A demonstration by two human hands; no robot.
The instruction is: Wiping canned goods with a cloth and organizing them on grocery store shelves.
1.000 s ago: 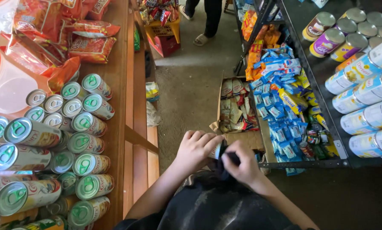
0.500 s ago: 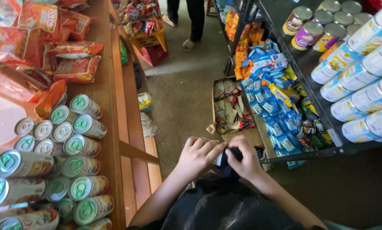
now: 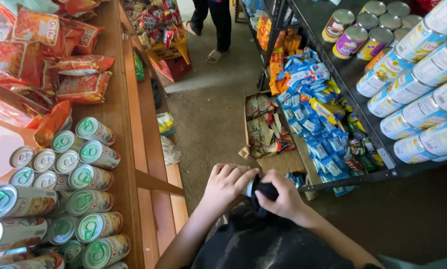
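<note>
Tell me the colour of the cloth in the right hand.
Black: the cloth bunched under the right hand, head view.

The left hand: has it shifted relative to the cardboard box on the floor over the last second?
No. The left hand sits just below the cardboard box as before, clasped against the right hand.

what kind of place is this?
Most likely a small grocery shop. Stacked cans and snack bags fill a wooden shelf, blue packets crowd a metal rack. Both hands, left hand and right hand, hold a dark cloth.
</note>
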